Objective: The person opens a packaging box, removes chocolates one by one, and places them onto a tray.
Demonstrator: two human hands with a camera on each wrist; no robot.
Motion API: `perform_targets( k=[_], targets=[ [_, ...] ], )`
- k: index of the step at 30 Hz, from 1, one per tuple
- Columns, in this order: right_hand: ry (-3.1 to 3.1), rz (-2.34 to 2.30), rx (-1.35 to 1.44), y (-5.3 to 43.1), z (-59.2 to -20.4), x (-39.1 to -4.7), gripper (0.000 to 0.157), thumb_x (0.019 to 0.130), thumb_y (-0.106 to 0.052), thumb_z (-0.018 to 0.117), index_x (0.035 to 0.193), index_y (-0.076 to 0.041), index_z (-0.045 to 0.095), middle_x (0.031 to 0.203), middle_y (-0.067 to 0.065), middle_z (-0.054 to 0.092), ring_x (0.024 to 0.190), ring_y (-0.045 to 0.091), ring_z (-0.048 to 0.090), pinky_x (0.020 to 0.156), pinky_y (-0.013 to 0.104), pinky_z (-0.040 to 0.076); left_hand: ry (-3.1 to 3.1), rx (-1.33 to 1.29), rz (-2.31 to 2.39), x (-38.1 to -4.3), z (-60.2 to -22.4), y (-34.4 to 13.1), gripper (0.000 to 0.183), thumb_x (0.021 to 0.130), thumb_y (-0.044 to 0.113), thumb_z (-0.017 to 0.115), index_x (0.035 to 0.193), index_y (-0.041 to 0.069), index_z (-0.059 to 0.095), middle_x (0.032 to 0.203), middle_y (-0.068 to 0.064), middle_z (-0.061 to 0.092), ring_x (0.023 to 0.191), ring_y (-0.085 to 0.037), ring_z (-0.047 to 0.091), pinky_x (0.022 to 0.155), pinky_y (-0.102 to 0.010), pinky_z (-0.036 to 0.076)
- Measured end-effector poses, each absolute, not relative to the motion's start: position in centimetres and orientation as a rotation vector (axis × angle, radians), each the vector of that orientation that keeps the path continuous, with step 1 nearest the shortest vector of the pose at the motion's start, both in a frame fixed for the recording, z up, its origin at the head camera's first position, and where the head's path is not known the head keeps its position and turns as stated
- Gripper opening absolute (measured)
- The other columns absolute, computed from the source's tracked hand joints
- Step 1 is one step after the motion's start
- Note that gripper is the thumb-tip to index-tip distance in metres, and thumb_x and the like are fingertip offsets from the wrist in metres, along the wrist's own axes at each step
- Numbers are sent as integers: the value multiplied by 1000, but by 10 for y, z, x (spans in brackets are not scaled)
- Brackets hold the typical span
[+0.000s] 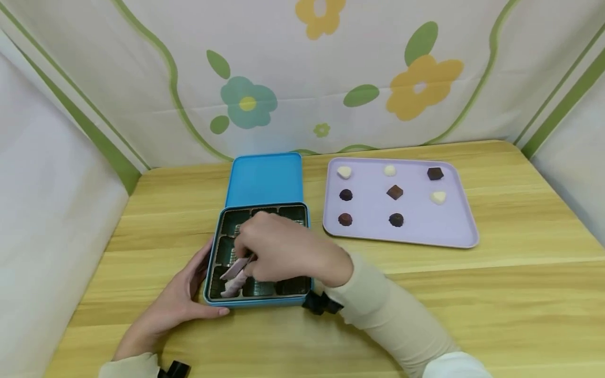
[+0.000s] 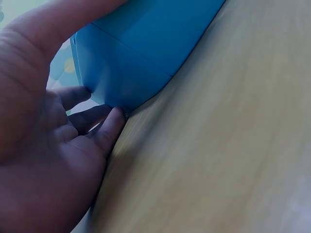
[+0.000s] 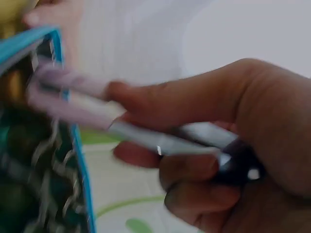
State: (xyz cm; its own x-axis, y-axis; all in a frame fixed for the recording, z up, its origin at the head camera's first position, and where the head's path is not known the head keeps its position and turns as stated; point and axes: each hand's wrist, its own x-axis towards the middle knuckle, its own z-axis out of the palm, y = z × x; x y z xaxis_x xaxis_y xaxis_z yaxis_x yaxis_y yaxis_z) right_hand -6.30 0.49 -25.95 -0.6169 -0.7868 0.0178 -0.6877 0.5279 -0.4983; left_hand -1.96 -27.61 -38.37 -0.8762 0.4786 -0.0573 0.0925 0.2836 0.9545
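Observation:
A blue square tin [image 1: 264,303] holds a dark insert divided into several compartments. My left hand [image 1: 177,299] grips its front left corner, thumb along the front wall and fingers against the left side; the left wrist view shows fingertips touching the blue wall [image 2: 150,48] near the table. Over the tin, my right hand [image 1: 283,247] holds tongs with pale pink tips [image 1: 235,283], which point down into the front left compartment. Blur in the right wrist view leaves the contents between the tong tips [image 3: 73,104] unclear. The right hand hides the middle compartments.
A lilac tray [image 1: 435,233] to the right of the tin carries several spaced chocolates, among them a white one [image 1: 438,197] and a brown diamond-shaped one [image 1: 395,192]. Directly behind the tin is its blue lid [image 1: 263,178]. A flowered curtain [image 1: 302,121] hangs behind the wooden table [image 1: 520,294].

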Motion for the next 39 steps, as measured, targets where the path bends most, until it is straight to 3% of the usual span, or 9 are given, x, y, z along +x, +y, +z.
perform_targets(
  k=[2,4,12,20,27,39],
  targets=[
    [2550,-817,-1238,17,-265,-66,5,91,-11,82,91,-16,83,86,-9,70,76,6,55,71,18,45,2236,508,1622,-19,-383,-276,134,75,-4,95,175,32,12,180,-19,17,146,11,40,113,-3,32],
    [2534,-964,-1199,30,-273,-69,10,90,-15,87,100,-15,86,94,-6,76,79,7,60,74,22,49,2248,496,1619,-19,-382,-277,135,73,-4,96,175,32,13,179,-21,18,144,10,41,113,-3,32],
    [2426,-1377,-1010,61,-303,-71,20,86,-18,92,105,-16,86,95,-6,77,87,2,65,79,38,60,2267,479,1613,-17,-382,-280,137,72,-3,97,175,31,13,179,-21,17,144,11,39,113,-2,32],
    [2371,-1510,-924,73,-318,-69,22,85,-17,93,106,-16,86,94,-3,77,86,5,69,78,28,59,2256,482,1615,-18,-384,-278,137,72,-3,96,175,31,12,179,-23,15,141,12,43,112,-4,35],
    [2309,-1635,-846,85,-319,-70,23,85,-13,92,107,-15,86,95,1,78,85,18,72,73,28,56,2248,453,1622,-19,-383,-277,137,72,-3,96,175,32,12,180,-20,13,142,12,42,111,-4,35],
    [2309,-1746,-645,107,-311,-76,24,86,-12,90,110,-14,86,106,9,82,87,17,71,74,27,57,2241,462,1618,-20,-385,-274,136,73,-1,97,175,32,12,181,-19,13,143,12,39,112,-2,32]
  ],
)
